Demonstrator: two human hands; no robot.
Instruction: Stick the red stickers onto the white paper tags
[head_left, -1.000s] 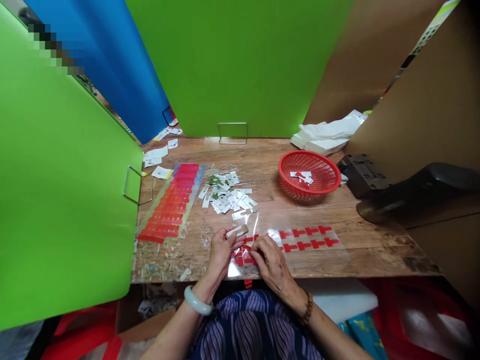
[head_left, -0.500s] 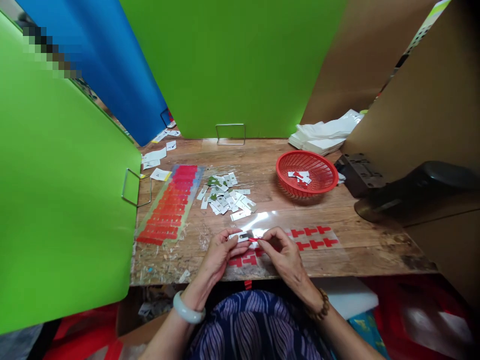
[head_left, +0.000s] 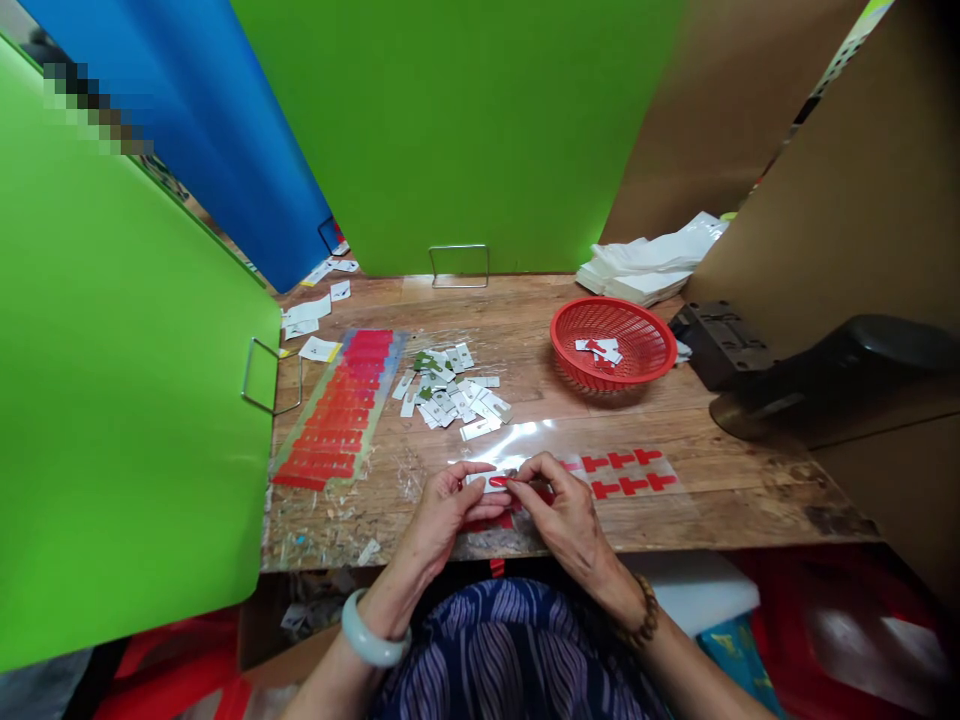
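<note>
Between its thumb and fingers my left hand (head_left: 442,510) holds a small white-and-silver plate (head_left: 475,483) near the table's front edge. My right hand (head_left: 562,510) pinches a small red sticker (head_left: 498,482) at its right end; the sticker lies over the plate, and I cannot tell how much of it touches. Beneath and beside both hands is a clear sheet with red T-shaped stickers (head_left: 634,486), partly hidden by the fingers. Beyond my left hand lies a loose pile of similar plates (head_left: 448,402), a few with green pieces among them.
A red basket (head_left: 654,370) with a few white and red pieces stands at the back right, near a stack of white paper (head_left: 652,270). A strip with rows of red pieces (head_left: 337,415) lies left. Green panels (head_left: 465,130) and a dark metal block (head_left: 724,345) border the table.
The red sticker has moved left onto the plate's printed end, covering its dark slot-shaped mark. My two hands have come closer together.
</note>
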